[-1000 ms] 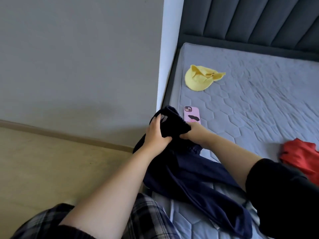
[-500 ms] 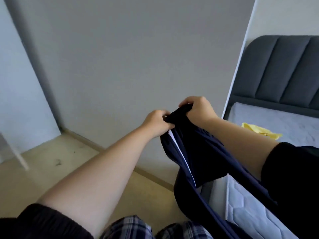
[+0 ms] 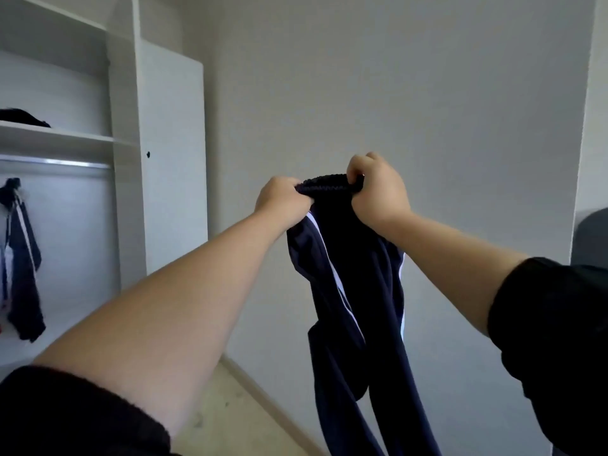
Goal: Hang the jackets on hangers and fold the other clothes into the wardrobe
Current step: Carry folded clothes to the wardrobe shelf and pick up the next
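Both grips are curled tight on the elastic waistband, the left grip (image 3: 283, 199) pinching one end and the right grip (image 3: 378, 192) the other, close together. The navy trousers (image 3: 345, 291) hang from them in the air before the wall, unfolded, legs trailing down. In the open wardrobe (image 3: 125, 192) a dark jacket (image 3: 23, 258) hangs below the rail (image 3: 56, 163), and a dark garment (image 3: 23, 117) lies on the shelf (image 3: 59, 136). Part seems done; these trousers still want folding and shelving.
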